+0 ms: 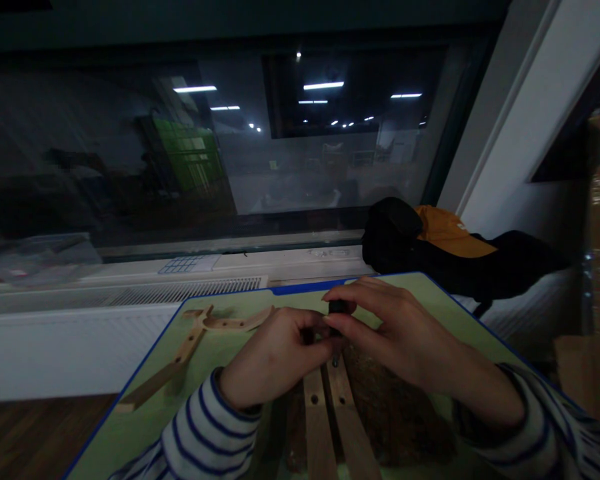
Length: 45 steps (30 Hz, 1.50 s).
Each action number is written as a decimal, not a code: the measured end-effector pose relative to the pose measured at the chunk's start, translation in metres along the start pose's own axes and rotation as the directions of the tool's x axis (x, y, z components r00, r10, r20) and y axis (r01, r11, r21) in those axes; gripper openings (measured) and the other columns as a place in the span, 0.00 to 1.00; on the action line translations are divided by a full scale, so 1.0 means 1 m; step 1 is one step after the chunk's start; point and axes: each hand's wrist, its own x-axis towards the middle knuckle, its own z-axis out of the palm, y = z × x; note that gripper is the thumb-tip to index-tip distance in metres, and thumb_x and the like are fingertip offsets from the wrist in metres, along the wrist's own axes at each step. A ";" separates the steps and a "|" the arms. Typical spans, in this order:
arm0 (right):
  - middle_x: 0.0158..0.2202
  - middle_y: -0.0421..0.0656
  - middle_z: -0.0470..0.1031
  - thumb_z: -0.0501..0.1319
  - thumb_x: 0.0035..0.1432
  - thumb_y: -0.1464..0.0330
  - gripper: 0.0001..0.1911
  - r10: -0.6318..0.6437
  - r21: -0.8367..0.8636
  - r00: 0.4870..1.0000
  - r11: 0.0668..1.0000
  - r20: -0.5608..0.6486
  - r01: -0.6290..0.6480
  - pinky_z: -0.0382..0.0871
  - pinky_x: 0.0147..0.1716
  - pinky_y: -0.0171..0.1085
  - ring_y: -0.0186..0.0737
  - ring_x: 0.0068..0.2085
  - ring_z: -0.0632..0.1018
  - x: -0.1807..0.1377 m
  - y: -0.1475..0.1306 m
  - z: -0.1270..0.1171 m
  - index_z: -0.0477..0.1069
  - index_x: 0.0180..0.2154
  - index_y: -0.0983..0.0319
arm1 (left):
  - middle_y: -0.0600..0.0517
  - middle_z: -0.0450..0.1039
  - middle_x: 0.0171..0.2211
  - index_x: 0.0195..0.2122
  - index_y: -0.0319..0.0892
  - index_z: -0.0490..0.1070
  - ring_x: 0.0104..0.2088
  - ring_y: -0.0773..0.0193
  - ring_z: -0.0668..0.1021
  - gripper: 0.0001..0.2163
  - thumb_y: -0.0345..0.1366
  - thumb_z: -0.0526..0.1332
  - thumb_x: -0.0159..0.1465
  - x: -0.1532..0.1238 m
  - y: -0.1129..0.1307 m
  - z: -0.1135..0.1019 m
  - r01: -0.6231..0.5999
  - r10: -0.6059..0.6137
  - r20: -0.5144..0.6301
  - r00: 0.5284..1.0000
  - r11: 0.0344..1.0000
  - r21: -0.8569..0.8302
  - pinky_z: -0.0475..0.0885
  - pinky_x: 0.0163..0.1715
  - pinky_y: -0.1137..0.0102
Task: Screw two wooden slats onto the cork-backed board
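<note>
My right hand (393,327) is closed, thumb and fingers pinching a small black cylindrical piece (337,307) whose lower end is hidden. Right beside it is my left hand (285,350), its fingers curled together at the foot of the black piece; what they grip is out of sight. Below both hands lie two pale wooden strips side by side, a left strip (320,433) and a right strip (351,430), each with a hole. A small metal fastener (335,361) shows on the right strip, just under my fingers. The strips rest on a dark, worn brown board (400,420).
More wooden pieces with holes (189,343) lie at the left of the green, blue-edged table (220,413). Beyond it are a radiator (80,347) and a window sill. A black bag (393,233) and an orange cap (453,230) sit at the back right.
</note>
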 end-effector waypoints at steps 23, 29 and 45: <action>0.40 0.42 0.78 0.58 0.58 0.70 0.11 0.037 0.103 0.999 0.994 0.013 -0.038 0.70 0.41 0.36 0.38 0.42 0.77 0.001 -0.002 -0.007 0.72 0.44 0.59 | 0.57 0.69 0.21 0.26 0.40 0.75 0.23 0.68 0.68 0.07 0.38 0.62 0.56 0.002 0.004 0.002 0.061 -0.061 -0.065 0.996 0.998 -0.001 0.63 0.25 0.74; 0.39 0.43 0.77 0.57 0.59 0.66 0.11 0.004 0.025 1.000 1.000 -0.001 -0.004 0.69 0.40 0.35 0.37 0.42 0.76 0.000 0.000 -0.004 0.70 0.43 0.61 | 0.58 0.62 0.19 0.25 0.39 0.73 0.23 0.69 0.64 0.09 0.37 0.58 0.57 0.001 0.003 0.000 0.031 -0.031 -0.013 0.999 0.999 0.035 0.61 0.25 0.74; 0.38 0.42 0.76 0.59 0.58 0.65 0.11 0.019 -0.008 0.999 1.000 -0.030 -0.019 0.68 0.39 0.35 0.37 0.41 0.75 -0.001 -0.001 -0.003 0.70 0.43 0.62 | 0.56 0.70 0.23 0.29 0.40 0.74 0.25 0.68 0.69 0.08 0.40 0.61 0.56 0.002 -0.001 0.003 0.055 -0.057 -0.048 0.997 0.998 -0.027 0.63 0.26 0.73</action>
